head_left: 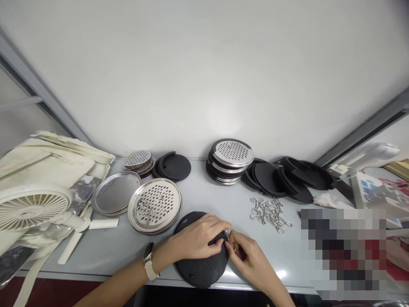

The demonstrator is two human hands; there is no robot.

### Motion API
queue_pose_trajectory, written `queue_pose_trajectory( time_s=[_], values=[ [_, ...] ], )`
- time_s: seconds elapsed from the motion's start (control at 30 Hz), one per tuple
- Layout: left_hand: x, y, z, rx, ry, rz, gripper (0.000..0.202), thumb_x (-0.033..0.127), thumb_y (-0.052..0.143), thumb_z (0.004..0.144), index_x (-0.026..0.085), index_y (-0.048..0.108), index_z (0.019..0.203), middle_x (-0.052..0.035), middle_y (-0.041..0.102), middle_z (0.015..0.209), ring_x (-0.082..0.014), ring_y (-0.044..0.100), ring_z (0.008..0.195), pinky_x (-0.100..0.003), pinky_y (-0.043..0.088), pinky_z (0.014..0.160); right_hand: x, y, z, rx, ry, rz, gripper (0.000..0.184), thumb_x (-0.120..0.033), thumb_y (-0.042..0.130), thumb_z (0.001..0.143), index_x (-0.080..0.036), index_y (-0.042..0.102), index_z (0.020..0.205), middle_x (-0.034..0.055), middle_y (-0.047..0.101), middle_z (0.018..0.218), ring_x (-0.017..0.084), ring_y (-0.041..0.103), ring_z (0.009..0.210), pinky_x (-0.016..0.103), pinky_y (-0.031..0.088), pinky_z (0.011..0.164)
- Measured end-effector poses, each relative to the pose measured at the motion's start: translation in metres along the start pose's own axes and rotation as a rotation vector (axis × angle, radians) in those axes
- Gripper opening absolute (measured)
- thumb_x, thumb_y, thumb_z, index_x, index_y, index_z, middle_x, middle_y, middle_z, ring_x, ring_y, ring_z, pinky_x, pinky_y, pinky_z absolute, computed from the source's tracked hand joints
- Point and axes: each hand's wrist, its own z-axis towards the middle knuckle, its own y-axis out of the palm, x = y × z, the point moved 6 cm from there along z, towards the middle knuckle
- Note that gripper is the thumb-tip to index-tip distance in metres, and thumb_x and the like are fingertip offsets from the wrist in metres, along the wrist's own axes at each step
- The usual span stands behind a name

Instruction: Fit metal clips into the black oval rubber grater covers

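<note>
A round black disc (200, 266) lies flat near the table's front edge. My left hand (196, 236), with a watch on its wrist, rests on top of the disc, fingers curled at its right edge. My right hand (247, 253) meets it there, fingers pinched on a small metal clip (227, 236) at the disc's rim. A pile of loose metal clips (270, 212) lies just beyond my right hand.
Stacked perforated metal plates (155, 210) and plain metal pans (115, 198) sit left of the disc. Further back are small perforated discs (139, 160), black discs (174, 166), an assembled stack (230, 160) and more black discs (281, 177). A white fan (30, 209) stands far left.
</note>
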Motion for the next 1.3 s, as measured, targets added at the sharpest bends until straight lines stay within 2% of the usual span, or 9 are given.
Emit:
queue_pose_trajectory(
  time_s=[0.47,0.73,1.0,1.07,1.13,1.23,1.3],
  values=[
    [-0.003,0.0,0.001,-0.021,-0.032,-0.053,0.039,0.007,0.052,0.083,0.021,0.051,0.12,-0.0047,0.061,0.11,-0.0189,0.056,0.105,-0.032,0.044,0.094,0.003,0.0,-0.001,-0.004,0.012,0.016,0.024,-0.024,0.04,0.094,-0.022,0.037,0.069,-0.0044,0.042,0.061,0.012,0.041,0.054,0.024,0.034,0.053],
    [-0.002,0.0,0.001,-0.035,-0.018,-0.04,0.04,0.005,0.05,0.084,0.021,0.05,0.121,-0.0045,0.062,0.11,-0.0184,0.056,0.104,-0.031,0.044,0.094,0.006,-0.003,-0.002,-0.017,0.056,0.083,0.029,-0.03,0.036,0.097,-0.022,0.035,0.07,-0.0048,0.04,0.061,0.013,0.04,0.055,0.024,0.033,0.054],
    [0.001,0.003,0.0,-0.081,0.06,0.05,0.016,0.008,0.049,0.088,0.017,0.057,0.099,-0.0032,0.06,0.095,-0.016,0.056,0.094,-0.028,0.042,0.091,-0.001,-0.001,-0.005,0.009,0.042,0.01,0.025,-0.029,0.04,0.096,-0.022,0.038,0.072,-0.0029,0.045,0.065,0.014,0.044,0.058,0.025,0.038,0.057],
    [0.002,0.004,0.0,-0.092,0.077,0.051,0.015,0.008,0.046,0.09,0.017,0.057,0.097,-0.0034,0.059,0.096,-0.0159,0.055,0.094,-0.028,0.041,0.091,0.0,-0.009,-0.01,0.03,0.057,-0.052,0.021,-0.03,0.042,0.096,-0.022,0.042,0.076,-0.0014,0.048,0.067,0.016,0.047,0.061,0.027,0.04,0.059],
    [0.003,0.003,0.0,-0.102,0.097,0.068,0.016,0.008,0.045,0.091,0.017,0.056,0.096,-0.0037,0.059,0.095,-0.0162,0.055,0.094,-0.029,0.04,0.092,0.006,-0.027,-0.019,0.098,0.068,-0.137,0.021,-0.031,0.041,0.096,-0.023,0.045,0.077,0.0008,0.051,0.068,0.018,0.05,0.065,0.029,0.041,0.061],
    [0.005,0.003,-0.001,-0.11,0.126,0.091,0.017,0.008,0.043,0.091,0.017,0.056,0.097,-0.004,0.059,0.094,-0.0167,0.054,0.094,-0.03,0.04,0.091,0.023,-0.069,-0.04,0.291,0.096,-0.293,0.02,-0.035,0.042,0.094,-0.023,0.048,0.08,0.0032,0.053,0.069,0.022,0.053,0.071,0.032,0.043,0.068],
    [0.005,0.003,-0.001,-0.099,0.136,0.1,0.018,0.009,0.042,0.092,0.018,0.056,0.098,-0.0043,0.059,0.094,-0.0172,0.054,0.094,-0.031,0.04,0.091,0.037,-0.097,-0.055,0.42,0.119,-0.425,0.022,-0.04,0.044,0.092,-0.024,0.048,0.078,0.001,0.05,0.062,0.022,0.054,0.069,0.035,0.043,0.072]
  ],
)
